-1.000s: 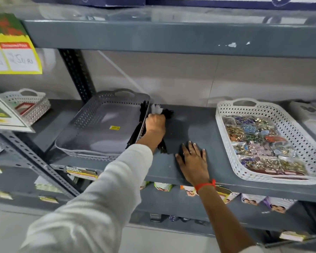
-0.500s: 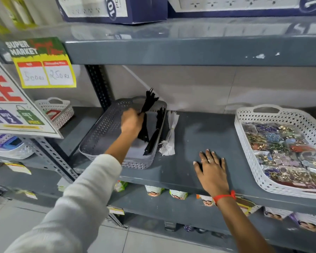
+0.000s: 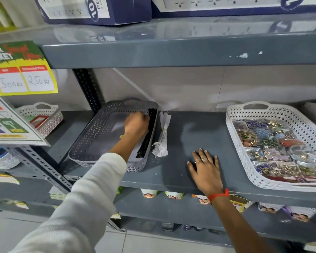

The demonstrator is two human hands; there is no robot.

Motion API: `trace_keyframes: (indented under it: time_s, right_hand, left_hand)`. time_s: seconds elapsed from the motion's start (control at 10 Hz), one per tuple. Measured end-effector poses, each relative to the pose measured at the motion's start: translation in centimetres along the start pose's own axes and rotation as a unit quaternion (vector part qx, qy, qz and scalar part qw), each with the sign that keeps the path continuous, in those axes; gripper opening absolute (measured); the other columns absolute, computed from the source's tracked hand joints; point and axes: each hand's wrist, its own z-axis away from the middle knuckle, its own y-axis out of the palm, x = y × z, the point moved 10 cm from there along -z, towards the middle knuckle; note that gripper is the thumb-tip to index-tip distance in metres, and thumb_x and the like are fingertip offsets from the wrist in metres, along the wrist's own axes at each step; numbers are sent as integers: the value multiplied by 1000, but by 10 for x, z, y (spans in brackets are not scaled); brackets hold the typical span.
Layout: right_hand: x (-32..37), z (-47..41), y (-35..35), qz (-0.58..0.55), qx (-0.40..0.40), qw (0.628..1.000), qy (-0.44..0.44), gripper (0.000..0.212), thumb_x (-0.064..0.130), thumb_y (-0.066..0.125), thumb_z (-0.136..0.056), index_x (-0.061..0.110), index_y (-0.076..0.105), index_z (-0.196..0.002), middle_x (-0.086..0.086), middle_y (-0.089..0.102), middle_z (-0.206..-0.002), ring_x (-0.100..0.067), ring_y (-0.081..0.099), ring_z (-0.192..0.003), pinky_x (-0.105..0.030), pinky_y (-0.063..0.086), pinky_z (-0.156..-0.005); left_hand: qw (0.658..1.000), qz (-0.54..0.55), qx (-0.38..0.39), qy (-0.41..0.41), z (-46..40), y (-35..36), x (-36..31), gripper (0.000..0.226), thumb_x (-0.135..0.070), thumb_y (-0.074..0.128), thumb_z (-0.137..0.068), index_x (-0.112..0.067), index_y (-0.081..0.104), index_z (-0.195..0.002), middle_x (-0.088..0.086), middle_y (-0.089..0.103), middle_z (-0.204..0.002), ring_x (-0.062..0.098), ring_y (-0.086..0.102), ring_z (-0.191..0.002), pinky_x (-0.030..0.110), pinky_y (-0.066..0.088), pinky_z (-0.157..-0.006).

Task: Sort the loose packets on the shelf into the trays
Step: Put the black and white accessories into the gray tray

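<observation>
Now we have our left hand (image 3: 136, 123) down inside the grey perforated plastic tray (image 3: 91, 139) at the left end of the grey metal shelf (image 3: 181, 172), fingers curled around the upper part of the black bundle of thin strips (image 3: 147, 132) that lies along the tray's right wall. Whether the fingers are clamped on it or just letting go, we cannot tell; the knuckles hide the contact. Our right hand (image 3: 205, 170) is flat and spread on the bare shelf near its front edge, holding nothing. What matters for the coming move is the white bundle of thin strips tied at the middle (image 3: 162, 136): it lies on the shelf just outside the grey tray's right wall, nearly touching it, with its long axis running front to back, parallel to that wall and to the black bundle inside. So from our left hand it sits just to the right, over the tray wall, a short lift and hop away; from our right hand it is off to the left and a little further back. We judge the left hand the nearer one, and a pinch across the tied waist looks like the natural hold. Over at the right end, the white perforated plastic tray (image 3: 233, 143) is already filled with clear packets of coloured trinkets (image 3: 274, 145).
</observation>
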Motion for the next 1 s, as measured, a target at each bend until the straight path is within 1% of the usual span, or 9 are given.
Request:
trace_keyframes:
  time_s: [0.1, 0.2, 0.3, 0.4, 0.5, 0.7, 0.8, 0.9, 1.0]
  right_hand:
    - [0, 0, 0, 1, 0, 1000, -1, 51, 43, 39, -96, 20, 42, -142, -4, 36, -154, -21, 23, -146, -47, 11, -121]
    - [-2, -1, -1, -9, 1, 1000, 0, 51, 43, 38, -96, 21, 42, -142, -3, 35, -155, -20, 23, -146, -46, 10, -121]
    - [-2, -1, 0, -12, 2, 1000, -2, 51, 43, 38, -96, 21, 41, -142, -4, 34, -155, -21, 23, -146, -46, 10, -121]
    - [-2, -2, 3, -5, 5, 1000, -1, 52, 43, 36, -97, 21, 39, -143, -4, 34, -155, -21, 23, -146, -47, 10, -121]
    - [-3, -1, 5, -2, 10, 1000, -2, 52, 44, 34, -97, 22, 37, -144, -3, 32, -156, -20, 22, -146, -46, 9, -121]
    - [-1, -1, 1, -16, 0, 1000, -1, 51, 44, 37, -96, 21, 41, -142, -4, 35, -155, -20, 24, -146, -46, 10, -121]
    - [0, 1, -2, -11, -10, 1000, -3, 51, 43, 39, -96, 21, 43, -141, -4, 38, -153, -21, 27, -145, -46, 12, -121]
    - [-1, 1, -2, -7, -11, 1000, -2, 50, 43, 40, -95, 22, 44, -140, -4, 38, -153, -20, 27, -145, -45, 13, -121]
    - [-2, 0, 1, -7, -7, 1000, 1, 49, 43, 41, -95, 22, 45, -140, -3, 38, -153, -20, 27, -145, -46, 13, -121]
  left_hand:
    - [992, 38, -68, 96, 7, -19, -52, 28, -15, 48, -95, 3, 62, -79, 29, 65, -80, 42, 62, -71, 37, 43, -58]
    - [991, -17, -8, 129, 12, 9, -92, 26, -18, 47, -96, 1, 65, -94, 26, 68, -93, 41, 64, -86, 38, 49, -68]
    - [980, -142, 78, 115, 18, 56, -97, 25, -18, 53, -95, 0, 60, -111, 18, 64, -113, 34, 61, -104, 38, 50, -83]
    - [968, -212, 92, 92, 21, 79, -90, 25, -1, 50, -93, -7, 60, -115, 11, 63, -119, 27, 61, -109, 32, 51, -83]
    - [968, -218, 96, 77, 23, 85, -87, 28, 3, 51, -91, -7, 61, -116, 9, 63, -119, 26, 62, -108, 33, 53, -81]
    - [984, -137, 110, 34, 32, 83, -77, 28, 6, 56, -88, -2, 60, -115, 16, 63, -117, 30, 60, -110, 34, 52, -84]
    - [993, -27, 117, -6, 28, 68, -76, 24, -6, 69, -81, 1, 62, -102, 17, 67, -108, 31, 64, -100, 33, 53, -76]
    - [990, 53, 126, -29, 17, 40, -75, 22, -20, 76, -75, -1, 65, -74, 14, 71, -87, 27, 69, -83, 30, 50, -62]
    - [990, 109, 71, -54, 6, 0, -58, 18, -21, 77, -71, -7, 67, -69, 9, 69, -74, 25, 69, -82, 27, 49, -62]
